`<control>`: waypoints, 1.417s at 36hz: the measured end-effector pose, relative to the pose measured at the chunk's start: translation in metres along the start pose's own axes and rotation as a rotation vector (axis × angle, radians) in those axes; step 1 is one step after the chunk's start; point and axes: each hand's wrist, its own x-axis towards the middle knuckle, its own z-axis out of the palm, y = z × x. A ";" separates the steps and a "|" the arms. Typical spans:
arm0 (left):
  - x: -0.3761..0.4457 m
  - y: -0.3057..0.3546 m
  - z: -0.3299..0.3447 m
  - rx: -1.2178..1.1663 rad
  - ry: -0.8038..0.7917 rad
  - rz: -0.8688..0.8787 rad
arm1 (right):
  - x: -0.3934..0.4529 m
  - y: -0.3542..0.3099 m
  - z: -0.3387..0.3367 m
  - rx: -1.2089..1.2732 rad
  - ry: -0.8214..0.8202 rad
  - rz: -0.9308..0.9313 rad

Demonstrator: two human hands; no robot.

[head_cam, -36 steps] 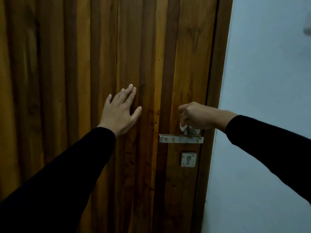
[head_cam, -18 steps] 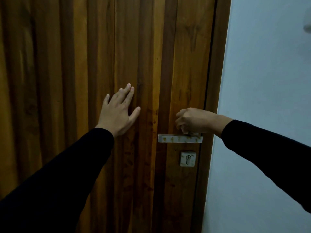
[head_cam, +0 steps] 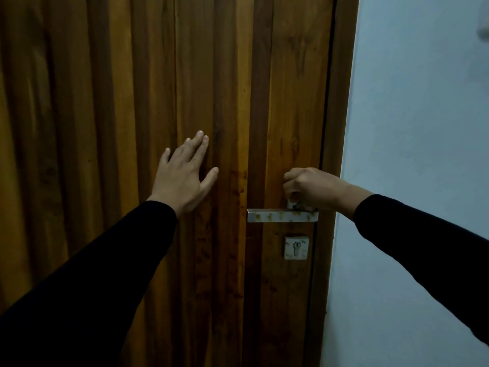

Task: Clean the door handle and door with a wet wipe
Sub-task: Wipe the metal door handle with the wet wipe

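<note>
Two hands: left hand (head_cam: 182, 178) flat on door (head_cam: 291, 88); right hand (head_cam: 309, 188) pinches wipe (head_cam: 291, 205) atop handle (head_cam: 280, 215).

We can read no text, label, brand, number or sign anywhere in the frame. The metal door handle (head_cam: 282, 215) at centre right and the keyhole plate (head_cam: 296, 247) just below it bear only brownish spots, no lettering that we can make out, and the wooden door (head_cam: 264, 75) shows only grain.
</note>
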 end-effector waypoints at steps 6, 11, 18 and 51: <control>0.000 0.000 0.000 0.009 -0.003 -0.006 | -0.009 0.002 0.007 0.090 0.102 0.122; 0.001 -0.001 0.001 0.006 -0.005 -0.005 | -0.022 0.003 0.022 0.138 0.229 0.248; 0.002 0.001 0.002 0.004 -0.012 -0.011 | -0.029 -0.006 0.037 0.187 0.442 0.404; 0.002 0.001 0.005 -0.006 -0.004 -0.021 | -0.042 -0.049 0.082 0.619 0.868 0.860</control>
